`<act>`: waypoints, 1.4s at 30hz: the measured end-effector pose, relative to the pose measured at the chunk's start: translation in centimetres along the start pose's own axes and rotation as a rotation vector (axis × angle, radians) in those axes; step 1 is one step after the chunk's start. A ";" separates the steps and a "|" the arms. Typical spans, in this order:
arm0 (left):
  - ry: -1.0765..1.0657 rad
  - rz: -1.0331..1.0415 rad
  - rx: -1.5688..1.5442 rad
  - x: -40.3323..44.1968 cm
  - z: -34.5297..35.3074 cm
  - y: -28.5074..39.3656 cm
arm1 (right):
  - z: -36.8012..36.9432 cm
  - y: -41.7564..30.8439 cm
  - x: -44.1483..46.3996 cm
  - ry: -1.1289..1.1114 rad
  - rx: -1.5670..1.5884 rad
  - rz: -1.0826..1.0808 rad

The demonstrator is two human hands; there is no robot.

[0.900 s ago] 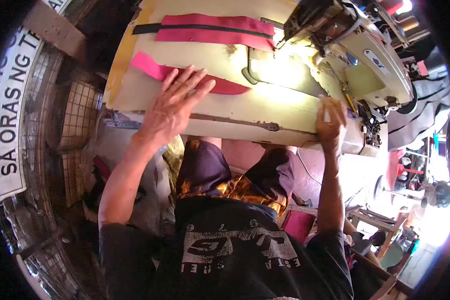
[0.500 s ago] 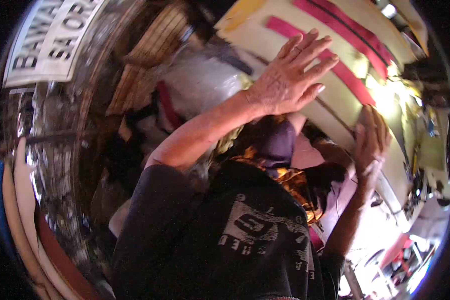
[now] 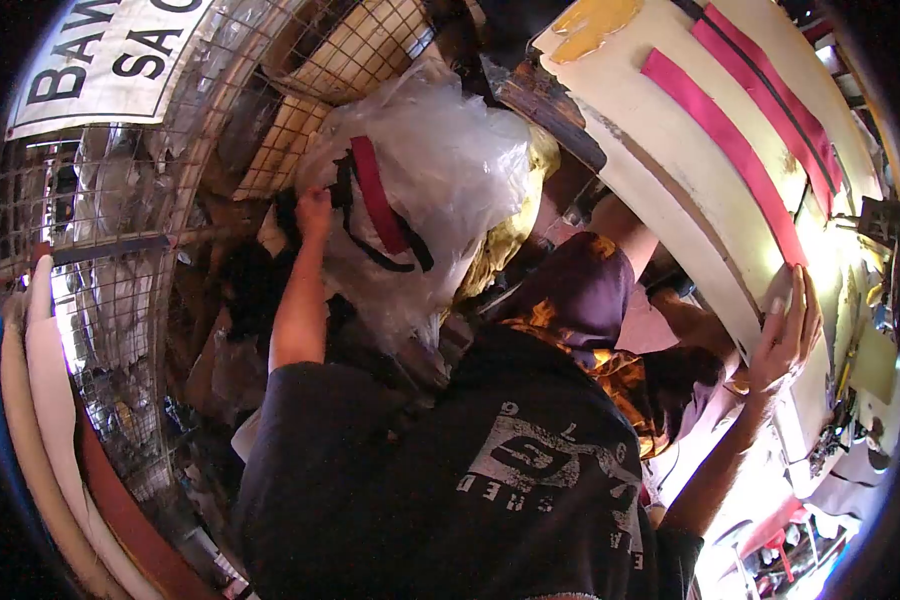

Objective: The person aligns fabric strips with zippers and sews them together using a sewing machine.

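My left hand (image 3: 313, 212) is closed at a black strap (image 3: 342, 190), beside a dark red strip (image 3: 375, 195) with black edging. That strip rests on a bulging clear plastic bag (image 3: 440, 150). On the cream work surface (image 3: 620, 110), my right hand (image 3: 788, 335) lies with its fingers stretched out, the fingertips touching the near end of a long pink-red strip (image 3: 725, 145). A second pink-red strip (image 3: 770, 95) with a black line along it lies parallel, farther across the surface.
Wire mesh (image 3: 120, 210) with a lettered white sign (image 3: 110, 65) stands on my left. Several rolls of material (image 3: 45, 400) lean below it. Yellow material (image 3: 510, 220) shows under the bag. Tools and clutter (image 3: 870, 330) line the right side.
My left hand has moved from above the work surface, where it was spread, across to the bag's left side and closed at the strap. My right hand stays by the strip's end.
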State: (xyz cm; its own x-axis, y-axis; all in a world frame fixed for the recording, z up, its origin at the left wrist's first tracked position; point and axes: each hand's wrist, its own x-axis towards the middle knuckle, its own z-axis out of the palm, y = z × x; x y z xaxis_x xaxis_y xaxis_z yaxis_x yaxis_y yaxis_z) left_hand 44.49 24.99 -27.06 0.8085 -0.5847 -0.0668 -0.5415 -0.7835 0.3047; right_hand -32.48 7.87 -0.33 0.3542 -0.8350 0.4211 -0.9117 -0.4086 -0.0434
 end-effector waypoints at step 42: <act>-0.376 1.781 -0.397 -31.5 -11.9 59.2 | -1.0 -1.4 -1.9 0.386 0.357 0.291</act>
State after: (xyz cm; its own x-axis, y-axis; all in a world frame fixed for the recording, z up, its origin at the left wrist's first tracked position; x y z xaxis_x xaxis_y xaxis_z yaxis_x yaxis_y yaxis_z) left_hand -10.26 -0.44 4.40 -0.6951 -0.6122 0.3770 -0.4635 0.7824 0.4159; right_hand -32.11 10.36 -0.17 -0.0618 -0.7644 0.6417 -0.8099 -0.3374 -0.4799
